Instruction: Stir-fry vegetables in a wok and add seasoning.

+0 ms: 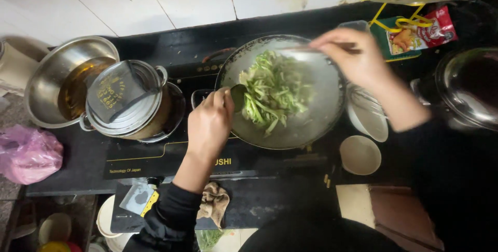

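A wide grey wok [321,112] sits on a black stove [171,156] and holds a heap of sliced green vegetables [272,91]. My left hand [210,122] is at the wok's near-left rim, gripping a dark spoon [238,96] whose bowl touches the vegetables. My right hand [355,57] hovers over the wok's far-right rim and pinches a thin utensil [301,51] that reaches into the pan; it is motion-blurred.
Left of the wok stands a steel pot [129,101] with a measuring jug on its lid, beside a steel bowl of liquid [65,83]. A pink bag [28,153], small bowls [359,154], a glass lid [469,88], a rag [213,203] and food packets [420,31] surround the stove.
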